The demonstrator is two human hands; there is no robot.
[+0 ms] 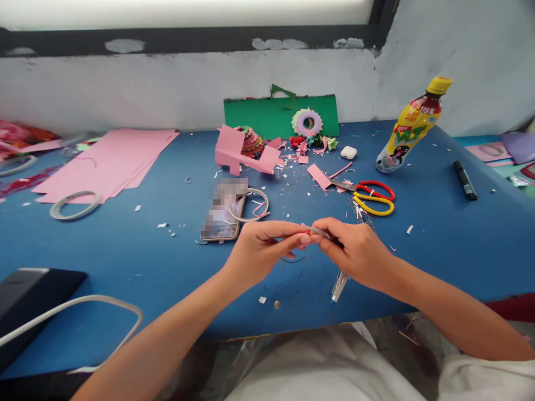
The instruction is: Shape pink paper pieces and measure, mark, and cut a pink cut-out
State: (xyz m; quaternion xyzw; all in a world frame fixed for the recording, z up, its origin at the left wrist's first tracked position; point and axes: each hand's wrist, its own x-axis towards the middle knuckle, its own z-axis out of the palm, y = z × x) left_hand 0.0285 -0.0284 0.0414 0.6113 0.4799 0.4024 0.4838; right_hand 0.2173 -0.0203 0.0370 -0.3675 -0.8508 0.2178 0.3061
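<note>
My left hand (pixel 267 245) is closed in a pinch, its thumb and fingertips meeting over the middle of the blue table (pixel 175 278). What it pinches is too small to make out. Close against it, my right hand (pixel 355 250) grips a slim grey metal tool (pixel 320 230) with a dark rear part, its tip at the left fingertips. Under the right hand lie a clear ruler (pixel 364 216) and a silvery pen (pixel 340 285), both partly hidden. Red-and-yellow-handled scissors (pixel 376 197) lie just beyond, their blades by a pink paper piece (pixel 319 176).
A phone (pixel 223 209) with a tape roll (pixel 266 206) leaning on it lies left of centre. Pink sheets (pixel 108 159), another tape roll (pixel 75 205), cut pink paper (pixel 234 150), a ring-shaped paper piece (pixel 308 122), a drink bottle (pixel 409 131) and a black marker (pixel 465 180) lie around.
</note>
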